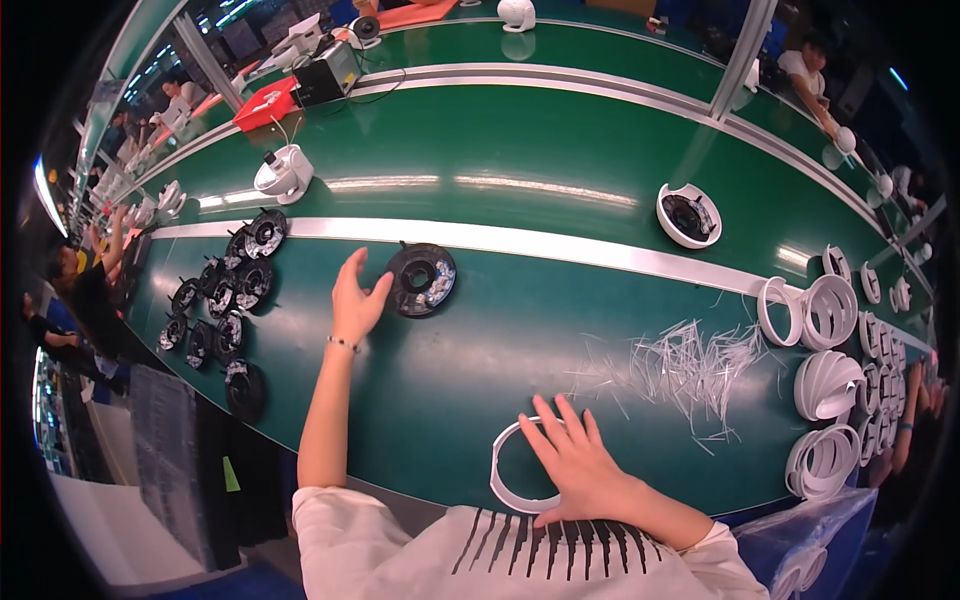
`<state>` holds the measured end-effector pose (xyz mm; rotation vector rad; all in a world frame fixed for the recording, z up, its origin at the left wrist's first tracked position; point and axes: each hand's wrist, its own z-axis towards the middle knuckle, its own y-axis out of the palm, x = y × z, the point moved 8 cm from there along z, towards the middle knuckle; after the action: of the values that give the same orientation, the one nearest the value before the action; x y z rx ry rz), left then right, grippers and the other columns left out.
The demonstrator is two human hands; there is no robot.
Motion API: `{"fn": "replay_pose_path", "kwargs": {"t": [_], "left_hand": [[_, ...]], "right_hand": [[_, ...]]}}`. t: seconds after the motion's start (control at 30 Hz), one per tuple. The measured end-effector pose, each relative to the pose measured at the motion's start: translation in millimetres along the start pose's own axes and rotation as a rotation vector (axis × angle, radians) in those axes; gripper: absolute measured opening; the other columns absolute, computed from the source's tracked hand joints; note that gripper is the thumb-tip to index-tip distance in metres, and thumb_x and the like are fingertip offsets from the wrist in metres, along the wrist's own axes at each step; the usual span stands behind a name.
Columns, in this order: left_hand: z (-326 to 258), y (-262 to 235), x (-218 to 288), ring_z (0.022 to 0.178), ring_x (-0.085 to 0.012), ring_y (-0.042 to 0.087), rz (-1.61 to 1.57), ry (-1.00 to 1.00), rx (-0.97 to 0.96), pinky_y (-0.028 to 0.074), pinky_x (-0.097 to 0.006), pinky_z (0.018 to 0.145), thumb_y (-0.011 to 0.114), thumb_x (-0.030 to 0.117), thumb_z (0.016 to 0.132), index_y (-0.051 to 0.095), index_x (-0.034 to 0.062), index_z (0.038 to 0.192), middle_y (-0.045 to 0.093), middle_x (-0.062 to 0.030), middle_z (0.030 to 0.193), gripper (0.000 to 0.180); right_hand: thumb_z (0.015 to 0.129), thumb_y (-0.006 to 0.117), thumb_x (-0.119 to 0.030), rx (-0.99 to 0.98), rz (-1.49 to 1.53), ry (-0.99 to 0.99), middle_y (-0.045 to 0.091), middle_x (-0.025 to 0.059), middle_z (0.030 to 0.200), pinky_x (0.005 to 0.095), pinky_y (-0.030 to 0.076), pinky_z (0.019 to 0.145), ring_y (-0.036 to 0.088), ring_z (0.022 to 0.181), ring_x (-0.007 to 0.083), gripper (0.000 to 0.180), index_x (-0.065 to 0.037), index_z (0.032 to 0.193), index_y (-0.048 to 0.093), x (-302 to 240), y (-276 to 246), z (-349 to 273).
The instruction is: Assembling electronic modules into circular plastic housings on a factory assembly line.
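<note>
Black disc (pixel 421 280) at my left hand (pixel 354 300), fingers wide, empty; I'd pinch rim. Right hand (pixel 578 464) flat, spread, pinning white ring (pixel 503 482).

A factory assembly line: a long green conveyor belt (pixel 520 170) carries plastic parts, with workers (pixel 815 75) seated along it.

- I saw bright, even overhead light; long white glare streaks lay on the green belt (pixel 560 150) well beyond my left hand (pixel 356 298).
- Shadows were soft and faint, just under my right hand (pixel 580 462) and beside the black disc (pixel 422 280) near my left fingertips.
- Fisheye bending curved the belt's edges, and the corners went black.
- Far background past both hands was dim and slightly soft; the centre stayed sharp.
</note>
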<state>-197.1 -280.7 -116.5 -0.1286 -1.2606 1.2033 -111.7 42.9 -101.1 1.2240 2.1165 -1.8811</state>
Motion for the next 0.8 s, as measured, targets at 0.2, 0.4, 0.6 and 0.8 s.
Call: {"fn": "replay_pose_path", "kwargs": {"t": [0.2, 0.4, 0.6, 0.8], "left_hand": [[38, 53, 6, 0.091, -0.0245, 0.057, 0.002, -0.108, -0.444, 0.046, -0.033, 0.077, 0.071, 0.018, 0.066, 0.049, 0.0011, 0.115, 0.059, -0.015, 0.099, 0.057], [14, 74, 33, 0.085, -0.0147, 0.056, -0.507, -0.157, -0.424, 0.045, -0.025, 0.075, 0.059, 0.003, 0.075, 0.051, -0.0033, 0.105, 0.059, -0.0096, 0.091, 0.031], [-96, 97, 146, 0.093, -0.0129, 0.045, -0.763, -0.049, -0.467, 0.038, -0.026, 0.084, 0.05, 0.001, 0.079, 0.033, -0.0002, 0.11, 0.045, -0.0082, 0.102, 0.035], [-152, 120, 213, 0.12, -0.027, 0.034, -1.584, -0.562, -1.093, 0.027, -0.04, 0.1, 0.048, 0.029, 0.082, 0.025, 0.0015, 0.128, 0.034, -0.0154, 0.128, 0.059]], "right_hand": [[0.049, 0.08, -0.032, 0.009, 0.017, -0.073, 0.016, 0.0224, 0.134, 0.0503, 0.024, 0.096, 0.019, 0.122, 0.0417, 0.109, 0.0, 0.132, 0.015, -5, 3, 0], [0.049, 0.082, -0.031, 0.574, 0.541, 0.046, 0.018, 0.0222, 0.135, 0.041, 0.023, 0.1, 0.024, 0.123, 0.0338, 0.116, 0.003, 0.132, 0.009, 38, -36, -15], [0.054, 0.079, -0.016, 1.052, 0.975, 0.063, 0.012, 0.0227, 0.137, 0.0377, 0.022, 0.101, 0.019, 0.128, 0.0279, 0.111, -0.002, 0.134, 0.003, 84, -63, -29], [0.053, 0.081, -0.023, 1.039, 0.619, 0.226, 0.013, 0.0261, 0.136, 0.0381, 0.021, 0.102, 0.016, 0.128, 0.0318, 0.115, 0.004, 0.132, 0.003, 94, -64, -42]]}}
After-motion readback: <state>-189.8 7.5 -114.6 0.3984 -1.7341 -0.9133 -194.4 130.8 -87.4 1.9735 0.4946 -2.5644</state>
